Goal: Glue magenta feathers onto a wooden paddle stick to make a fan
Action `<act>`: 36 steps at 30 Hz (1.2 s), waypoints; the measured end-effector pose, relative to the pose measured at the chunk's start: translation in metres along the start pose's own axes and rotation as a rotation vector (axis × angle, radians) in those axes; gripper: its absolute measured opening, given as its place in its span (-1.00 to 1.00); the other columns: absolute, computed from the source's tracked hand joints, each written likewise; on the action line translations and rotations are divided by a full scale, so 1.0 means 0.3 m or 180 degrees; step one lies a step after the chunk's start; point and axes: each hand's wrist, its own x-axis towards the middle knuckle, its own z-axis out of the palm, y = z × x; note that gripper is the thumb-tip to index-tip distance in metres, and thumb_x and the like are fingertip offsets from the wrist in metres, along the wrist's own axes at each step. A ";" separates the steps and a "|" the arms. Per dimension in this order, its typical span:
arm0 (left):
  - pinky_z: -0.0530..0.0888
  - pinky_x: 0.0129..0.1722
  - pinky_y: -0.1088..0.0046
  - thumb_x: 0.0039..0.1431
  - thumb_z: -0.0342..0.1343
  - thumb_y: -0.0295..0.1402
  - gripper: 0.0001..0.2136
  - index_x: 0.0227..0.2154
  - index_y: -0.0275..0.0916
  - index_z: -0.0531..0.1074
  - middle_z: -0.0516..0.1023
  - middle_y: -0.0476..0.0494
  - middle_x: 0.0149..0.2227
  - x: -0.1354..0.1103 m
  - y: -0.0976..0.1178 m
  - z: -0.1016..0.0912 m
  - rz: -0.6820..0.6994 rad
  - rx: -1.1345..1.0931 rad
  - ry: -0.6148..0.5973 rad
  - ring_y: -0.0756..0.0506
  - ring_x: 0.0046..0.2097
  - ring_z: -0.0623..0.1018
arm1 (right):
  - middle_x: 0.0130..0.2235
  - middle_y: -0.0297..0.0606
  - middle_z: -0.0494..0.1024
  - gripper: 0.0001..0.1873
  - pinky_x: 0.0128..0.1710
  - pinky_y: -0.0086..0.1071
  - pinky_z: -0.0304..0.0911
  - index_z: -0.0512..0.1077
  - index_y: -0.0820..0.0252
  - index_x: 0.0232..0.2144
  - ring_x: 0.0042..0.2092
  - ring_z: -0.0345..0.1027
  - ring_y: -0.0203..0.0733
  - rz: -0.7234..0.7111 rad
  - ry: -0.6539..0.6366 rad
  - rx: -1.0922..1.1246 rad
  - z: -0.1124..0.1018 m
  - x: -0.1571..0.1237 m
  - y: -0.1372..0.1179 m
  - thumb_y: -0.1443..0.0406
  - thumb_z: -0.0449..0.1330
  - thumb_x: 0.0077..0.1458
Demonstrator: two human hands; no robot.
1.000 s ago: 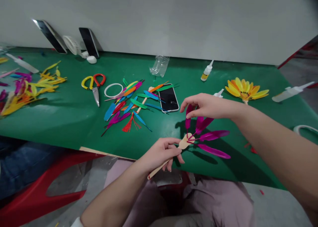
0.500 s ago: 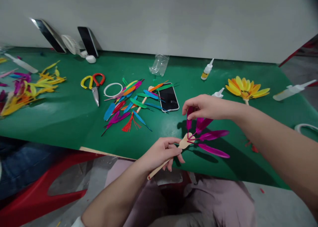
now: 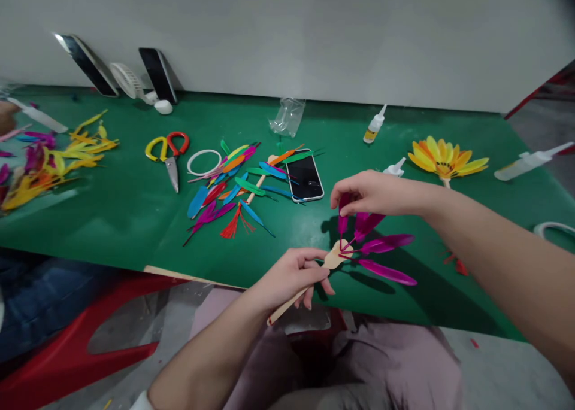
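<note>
My left hand [image 3: 300, 275] is closed around the handle of a wooden spoon [image 3: 335, 256], its bowl pointing up and right. Several magenta feathers [image 3: 387, 243] fan out from the bowl, their quills meeting on it. My right hand [image 3: 366, 194] pinches one upright magenta feather [image 3: 342, 221], whose quill tip touches the bowl; part of this feather is hidden by the fingers. Behind my right hand, a small white glue bottle [image 3: 395, 168] is partly covered. To the right stands out a finished-looking fan of yellow and orange feathers [image 3: 444, 158] on a wooden handle.
Loose coloured feathers [image 3: 233, 185] lie left of a phone [image 3: 306, 176]. Scissors [image 3: 169, 158], a white ring [image 3: 204, 162], a clear bag [image 3: 288, 117] and glue bottles [image 3: 375, 124] are farther back. Another person's hand [image 3: 6, 118] shows at the far left, near yellow feathers [image 3: 67, 161].
Another person's hand has come into view at the far left edge. My own hands, the spoon and the feathers have hardly moved.
</note>
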 end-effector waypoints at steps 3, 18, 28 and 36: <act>0.16 -0.80 0.71 0.07 0.02 -0.32 -0.65 -0.06 -0.28 0.32 0.52 -0.11 -0.47 0.000 0.001 0.001 0.0009 0.0003 -0.0005 0.15 -0.73 0.32 | -0.39 -0.35 0.48 -0.80 -0.47 -0.48 0.09 0.39 0.15 -0.33 -0.41 0.29 -0.33 0.0018 -0.0056 0.0025 0.000 -0.002 -0.003 0.25 0.13 -0.09; 0.18 -0.80 0.72 0.07 0.03 -0.31 -0.63 -0.05 -0.33 0.30 0.52 -0.13 -0.46 0.000 0.004 -0.002 -0.0006 0.0020 -0.0042 0.14 -0.72 0.33 | -0.26 -0.27 0.48 -0.64 -0.40 -0.43 0.13 0.40 0.14 -0.25 -0.35 0.31 -0.27 -0.0025 0.0016 0.0069 -0.017 -0.017 -0.023 0.07 0.06 -0.04; 0.17 -0.82 0.72 0.08 0.02 -0.30 -0.64 -0.05 -0.30 0.31 0.53 -0.12 -0.46 0.004 -0.007 -0.007 0.0020 0.0167 0.0007 0.16 -0.75 0.28 | -0.26 -0.26 0.49 -0.60 -0.34 -0.40 0.13 0.47 0.13 -0.29 -0.25 0.32 -0.19 -0.0342 -0.0268 -0.0400 -0.030 -0.017 -0.062 0.01 0.05 -0.04; 0.17 -0.82 0.72 0.09 0.02 -0.29 -0.65 -0.05 -0.28 0.31 0.53 -0.11 -0.45 -0.001 -0.013 -0.008 0.0085 0.0279 0.0030 0.16 -0.75 0.28 | -0.32 -0.29 0.48 -0.61 -0.36 -0.36 0.16 0.43 0.13 -0.30 -0.30 0.31 -0.23 -0.0238 0.2387 -0.0008 -0.077 -0.083 -0.104 0.04 -0.06 0.08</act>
